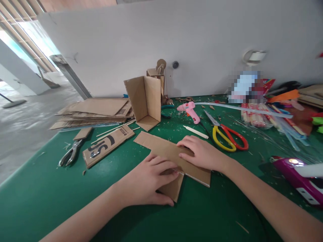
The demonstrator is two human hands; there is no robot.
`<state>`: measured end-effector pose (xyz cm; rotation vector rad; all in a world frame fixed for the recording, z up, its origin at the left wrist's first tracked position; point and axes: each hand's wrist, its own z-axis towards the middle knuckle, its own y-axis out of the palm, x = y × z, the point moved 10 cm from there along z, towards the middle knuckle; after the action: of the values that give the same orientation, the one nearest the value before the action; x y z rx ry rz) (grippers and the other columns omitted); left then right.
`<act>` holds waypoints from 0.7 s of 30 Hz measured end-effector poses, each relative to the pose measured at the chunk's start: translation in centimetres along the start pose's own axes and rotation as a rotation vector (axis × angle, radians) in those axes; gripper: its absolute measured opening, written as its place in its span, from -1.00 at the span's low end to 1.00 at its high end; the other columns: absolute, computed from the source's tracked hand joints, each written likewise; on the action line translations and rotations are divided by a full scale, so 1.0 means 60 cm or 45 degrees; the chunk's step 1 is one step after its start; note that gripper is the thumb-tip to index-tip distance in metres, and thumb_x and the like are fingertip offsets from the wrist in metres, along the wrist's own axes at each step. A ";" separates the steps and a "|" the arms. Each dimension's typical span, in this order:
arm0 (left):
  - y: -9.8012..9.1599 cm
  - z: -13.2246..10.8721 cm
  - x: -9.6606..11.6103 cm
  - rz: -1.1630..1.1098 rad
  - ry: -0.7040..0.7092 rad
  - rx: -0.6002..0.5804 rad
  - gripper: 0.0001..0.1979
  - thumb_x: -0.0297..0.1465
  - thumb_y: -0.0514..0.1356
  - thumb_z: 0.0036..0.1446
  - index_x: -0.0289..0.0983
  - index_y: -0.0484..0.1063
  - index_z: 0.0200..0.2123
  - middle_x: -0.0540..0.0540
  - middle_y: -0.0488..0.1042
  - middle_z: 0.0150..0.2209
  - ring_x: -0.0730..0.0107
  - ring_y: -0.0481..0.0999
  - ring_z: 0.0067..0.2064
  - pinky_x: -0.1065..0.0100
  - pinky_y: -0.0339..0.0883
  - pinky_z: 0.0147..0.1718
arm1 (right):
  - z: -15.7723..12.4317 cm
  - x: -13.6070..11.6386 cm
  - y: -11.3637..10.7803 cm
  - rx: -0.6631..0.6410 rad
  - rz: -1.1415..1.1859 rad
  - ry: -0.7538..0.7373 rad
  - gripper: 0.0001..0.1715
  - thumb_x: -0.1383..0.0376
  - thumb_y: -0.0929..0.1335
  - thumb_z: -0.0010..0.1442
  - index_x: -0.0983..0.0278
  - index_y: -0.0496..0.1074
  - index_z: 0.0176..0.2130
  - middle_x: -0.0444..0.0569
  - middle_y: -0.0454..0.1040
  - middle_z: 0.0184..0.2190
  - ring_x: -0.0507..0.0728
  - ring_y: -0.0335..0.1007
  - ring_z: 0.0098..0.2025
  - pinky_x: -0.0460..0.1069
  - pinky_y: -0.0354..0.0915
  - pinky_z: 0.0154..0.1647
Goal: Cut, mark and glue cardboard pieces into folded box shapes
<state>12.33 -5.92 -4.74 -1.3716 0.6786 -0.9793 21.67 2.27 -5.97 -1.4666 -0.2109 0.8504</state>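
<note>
A flat strip of brown cardboard (164,146) lies slanted on the green table, and a smaller cardboard piece (174,188) meets its near edge. My left hand (148,178) holds the smaller piece down, fingers bent over its top and thumb along the near edge. Across the right half of the strip, my right hand (202,153) grips it against the table with curled fingers. Just beyond stand a folded cardboard corner with a base (152,97) and a white pen-like stick (195,131). Parts of both flat pieces are hidden under my hands.
Scissors with yellow and red handles (224,132) and a pink glue gun (190,111) lie beyond my right hand. At left are pliers (73,151), a printed cardboard piece (108,146) and stacked cardboard sheets (98,107). A purple device (300,181) sits at right.
</note>
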 end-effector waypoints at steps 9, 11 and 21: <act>0.020 -0.018 0.043 0.463 -0.086 0.069 -0.50 -0.17 0.00 0.29 -0.33 0.23 0.19 -0.13 0.41 0.11 0.15 0.32 0.14 0.14 0.10 0.10 | 0.005 -0.006 -0.092 0.250 -0.563 0.181 -0.65 0.25 0.13 0.34 0.28 0.43 -0.20 0.02 0.51 -0.29 0.17 0.46 -0.25 -0.02 0.18 -0.45; 0.024 -0.023 0.052 0.518 -0.075 0.137 -0.53 -0.22 -0.04 0.32 -0.34 0.22 0.20 -0.12 0.39 0.14 0.15 0.32 0.16 0.12 0.07 0.15 | 0.010 0.014 -0.098 0.183 -0.747 0.311 -0.62 0.28 0.10 0.35 0.31 0.42 -0.25 0.04 0.50 -0.38 0.17 0.47 -0.39 -0.03 0.08 -0.55; 0.026 -0.029 0.056 0.580 -0.030 0.182 -0.54 -0.30 -0.04 0.33 -0.42 0.23 0.19 -0.17 0.37 0.16 0.13 0.34 0.18 0.23 0.31 0.10 | 0.039 0.094 -0.049 0.023 -0.879 0.419 -0.59 0.42 0.10 0.26 0.35 0.36 0.00 0.20 0.49 -0.18 0.20 0.48 -0.45 0.00 0.14 -0.52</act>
<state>12.66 -9.81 -6.02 -1.0390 0.8408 -0.6325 25.26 7.92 -4.96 -1.3594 -0.4263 0.0523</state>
